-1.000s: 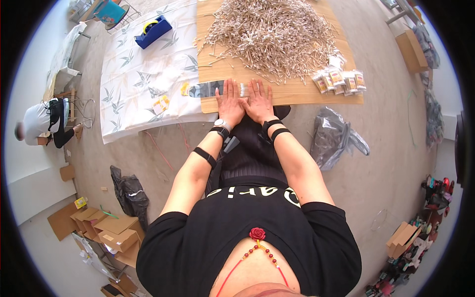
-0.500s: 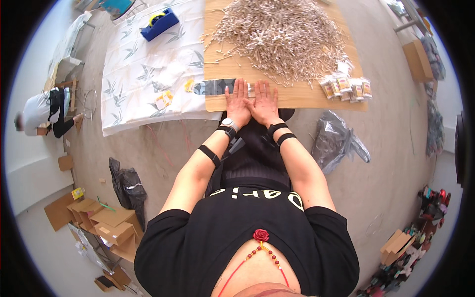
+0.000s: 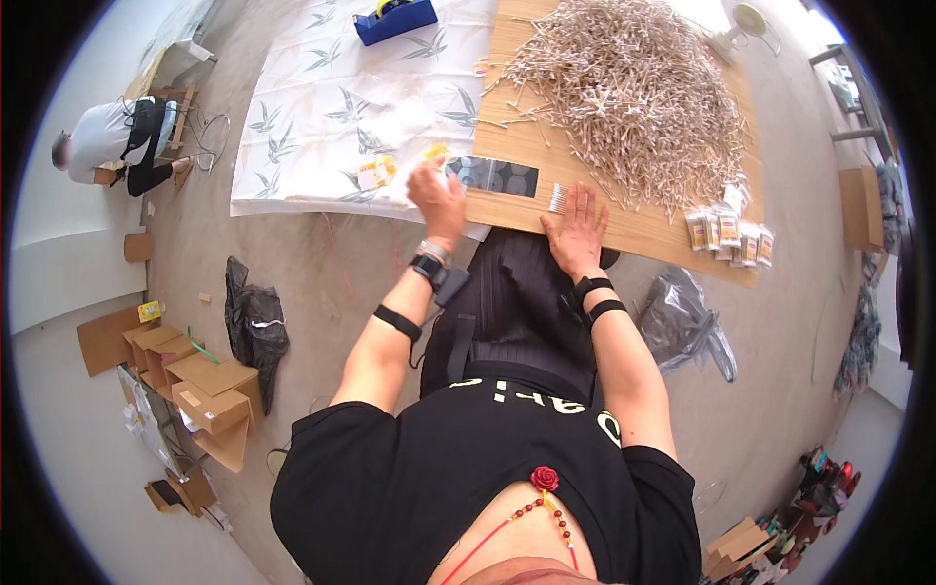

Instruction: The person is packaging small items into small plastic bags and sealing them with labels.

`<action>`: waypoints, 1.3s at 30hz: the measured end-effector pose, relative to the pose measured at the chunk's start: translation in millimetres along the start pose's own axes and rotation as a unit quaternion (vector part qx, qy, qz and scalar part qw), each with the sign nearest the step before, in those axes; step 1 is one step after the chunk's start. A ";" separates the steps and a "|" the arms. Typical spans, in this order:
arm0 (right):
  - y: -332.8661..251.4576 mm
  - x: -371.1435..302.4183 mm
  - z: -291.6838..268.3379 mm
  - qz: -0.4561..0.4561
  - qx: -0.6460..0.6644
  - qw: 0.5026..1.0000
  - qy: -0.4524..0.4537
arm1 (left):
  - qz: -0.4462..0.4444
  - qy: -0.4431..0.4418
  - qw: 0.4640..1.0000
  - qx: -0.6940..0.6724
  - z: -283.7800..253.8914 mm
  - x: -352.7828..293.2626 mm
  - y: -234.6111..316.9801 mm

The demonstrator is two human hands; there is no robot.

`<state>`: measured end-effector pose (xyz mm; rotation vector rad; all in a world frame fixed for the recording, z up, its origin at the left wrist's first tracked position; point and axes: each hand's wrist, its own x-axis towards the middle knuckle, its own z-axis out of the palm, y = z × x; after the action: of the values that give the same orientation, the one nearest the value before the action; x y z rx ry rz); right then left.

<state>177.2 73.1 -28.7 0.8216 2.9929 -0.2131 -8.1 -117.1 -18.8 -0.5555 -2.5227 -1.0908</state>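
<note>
My right hand lies flat near the front edge of the wooden tabletop, fingers stretched out. Just left of its fingers is a small row of cotton swabs. Further left lies a dark strip with rounded shapes. My left hand is over the front of the white leaf-patterned cloth, beside the strip's left end and close to a small yellow piece. Its fingers look bent and blurred; whether they grip anything is hidden. A big heap of loose cotton swabs covers the far part of the wood.
Several small filled packets sit at the wood's right front corner. Yellow-and-white cards and clear plastic lie on the cloth, with a blue tape dispenser behind. A grey plastic bag is on the floor; another person sits far left.
My left hand has lifted off the wood and moved left to the yellow piece, uncovering more of the dark strip. My right hand stays by the swab row. The view has shifted.
</note>
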 end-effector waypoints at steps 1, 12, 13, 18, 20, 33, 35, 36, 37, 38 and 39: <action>-1.8 0.8 0.0 -0.006 0.002 1.000 -0.001 | -0.064 0.015 0.998 0.010 -1.2 7.9 -29.0; -1.3 -0.1 1.4 -0.014 0.006 1.000 0.016 | -0.147 -0.121 0.970 0.149 31.4 44.4 -95.9; -1.0 -0.9 1.7 -0.012 0.003 1.000 0.016 | -0.148 -0.118 0.965 0.182 33.8 45.8 -95.0; 0.4 -0.5 1.4 -0.004 0.015 1.000 -0.002 | -0.164 -0.117 0.970 0.136 36.2 46.6 -101.6; -0.4 -0.1 0.7 -0.004 0.015 1.000 0.000 | -0.170 -0.109 0.973 0.107 36.0 47.7 -111.5; -0.6 0.1 -2.4 0.010 0.017 1.000 -0.022 | -0.176 -0.045 0.983 -0.031 11.9 46.7 -131.5; -1.7 -0.7 -3.3 0.009 0.017 1.000 -0.021 | -0.161 -0.043 0.986 -0.013 7.9 43.2 -130.9; -3.2 -0.4 -4.3 0.006 0.017 1.000 -0.021 | -0.159 -0.035 0.987 -0.010 5.1 43.7 -132.9; -5.0 0.3 -5.2 0.006 0.020 1.000 -0.018 | -0.157 -0.028 0.987 -0.006 2.3 44.3 -134.7; -5.1 -0.6 -5.5 0.010 0.021 0.999 -0.026 | -0.154 -0.023 0.988 -0.016 1.1 44.9 -130.9; -5.8 -1.0 -5.5 0.015 0.023 0.999 -0.034 | -0.149 -0.026 0.988 -0.017 -0.5 48.4 -127.6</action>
<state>175.2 68.5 -22.4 0.8439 2.9210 -0.3050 -110.7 -187.3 -75.2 -0.2207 -2.6992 -1.2365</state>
